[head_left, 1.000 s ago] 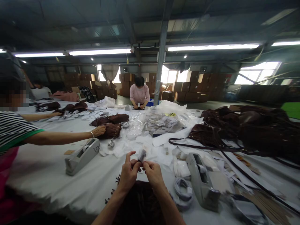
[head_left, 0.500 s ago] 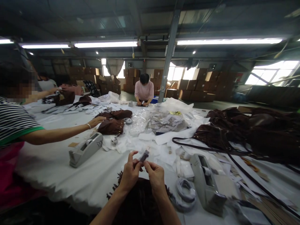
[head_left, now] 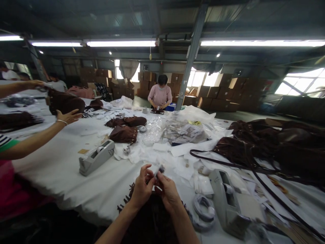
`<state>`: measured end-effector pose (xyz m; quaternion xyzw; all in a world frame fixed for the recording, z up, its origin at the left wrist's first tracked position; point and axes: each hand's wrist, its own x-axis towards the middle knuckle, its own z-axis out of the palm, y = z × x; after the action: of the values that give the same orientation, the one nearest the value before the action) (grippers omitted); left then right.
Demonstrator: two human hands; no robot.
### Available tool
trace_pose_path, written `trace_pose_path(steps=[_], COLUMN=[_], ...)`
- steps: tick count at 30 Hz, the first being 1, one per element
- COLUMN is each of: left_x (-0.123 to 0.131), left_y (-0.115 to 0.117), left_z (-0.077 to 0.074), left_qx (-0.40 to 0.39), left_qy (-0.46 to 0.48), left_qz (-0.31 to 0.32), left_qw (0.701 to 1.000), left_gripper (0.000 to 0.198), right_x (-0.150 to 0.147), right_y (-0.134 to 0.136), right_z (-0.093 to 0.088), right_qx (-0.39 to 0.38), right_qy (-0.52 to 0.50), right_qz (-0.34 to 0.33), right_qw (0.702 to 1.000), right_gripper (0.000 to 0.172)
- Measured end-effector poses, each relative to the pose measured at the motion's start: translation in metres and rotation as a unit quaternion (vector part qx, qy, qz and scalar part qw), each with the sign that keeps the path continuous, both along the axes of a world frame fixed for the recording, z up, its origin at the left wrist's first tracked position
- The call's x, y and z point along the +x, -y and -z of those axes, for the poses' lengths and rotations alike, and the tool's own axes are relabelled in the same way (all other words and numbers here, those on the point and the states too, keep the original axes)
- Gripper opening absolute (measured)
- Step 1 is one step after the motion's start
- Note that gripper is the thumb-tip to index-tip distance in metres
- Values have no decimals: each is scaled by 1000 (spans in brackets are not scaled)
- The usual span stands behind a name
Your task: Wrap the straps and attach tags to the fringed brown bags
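Observation:
In the middle foreground my left hand (head_left: 142,186) and my right hand (head_left: 167,190) meet, fingers pinched around a small dark grey piece with a pale wrapping (head_left: 160,170). Its exact kind is too small and blurred to tell. The right thumb and fingers close on it from the right; the left fingertips pinch its lower left end. Right under the wrists lies a dark brown fringed bag (head_left: 149,217), its fringe showing left of my left hand. Close to my right hand is a roll of grey tape or strap (head_left: 203,208).
Tape dispensers stand left (head_left: 98,157) and right (head_left: 228,203) on the white-covered table (head_left: 58,169). Brown bags (head_left: 124,134) lie ahead, beside a plastic bag of paper pieces (head_left: 185,132). More brown bags (head_left: 279,145) pile up right. Co-workers stand left and across.
The small grey piece has turned and sits lower between my fingertips. At left, a co-worker's hands have moved from the table bags to hold up a brown bag. My view has shifted slightly left.

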<state>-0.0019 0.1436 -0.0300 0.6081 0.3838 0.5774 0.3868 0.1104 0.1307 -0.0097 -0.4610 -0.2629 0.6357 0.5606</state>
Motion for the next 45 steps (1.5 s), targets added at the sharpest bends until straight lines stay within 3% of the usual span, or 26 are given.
trace_pose_path(steps=[4, 6, 10, 13, 16, 20, 25, 27, 31, 36, 41, 45], left_x=[-17, -34, -67, -74, -65, -43, -21, -20, -31, -45, -40, -33], left_y=[-3, -3, 7, 14, 18, 18, 11, 8, 7, 10, -1, -16], left_z=[-13, -15, 2, 22, 30, 18, 6, 6, 18, 36, 20, 6], left_qx=[-32, -71, -117, -136, -145, -119, -95, -94, -96, -114, -114, -96], left_qy=[-64, -120, -172, -126, -87, -90, -56, -49, -53, -16, 9, 46], left_qz=[26, 72, 175, 133, 66, -10, -83, -75, -2, 100, 53, 19], left_qw=[997, 988, 962, 974, 983, 989, 990, 992, 994, 988, 992, 994], left_gripper=[37, 31, 31, 37, 42, 38, 32, 32, 17, 20, 18, 18], right_x=[1, 6, 17, 20, 20, 10, -16, -21, -15, -6, -12, -21], right_y=[-6, -10, -18, -25, -30, -30, -16, -13, -20, -37, -49, -45], right_z=[0, -2, -8, -11, -13, -9, 11, 17, 19, 12, -13, -29], right_qx=[43, 50, 70, 103, 130, 134, 135, 127, 123, 149, 179, 193], right_qy=[47, 53, 90, 147, 232, 322, 391, 377, 342, 383, 432, 500], right_qz=[53, 84, 112, 106, 101, 92, 13, 1, 41, 48, 46, -42], right_qw=[997, 994, 987, 978, 959, 933, 910, 918, 931, 910, 883, 843], right_gripper=[40, 41, 42, 43, 45, 46, 47, 48, 50, 50, 45, 40])
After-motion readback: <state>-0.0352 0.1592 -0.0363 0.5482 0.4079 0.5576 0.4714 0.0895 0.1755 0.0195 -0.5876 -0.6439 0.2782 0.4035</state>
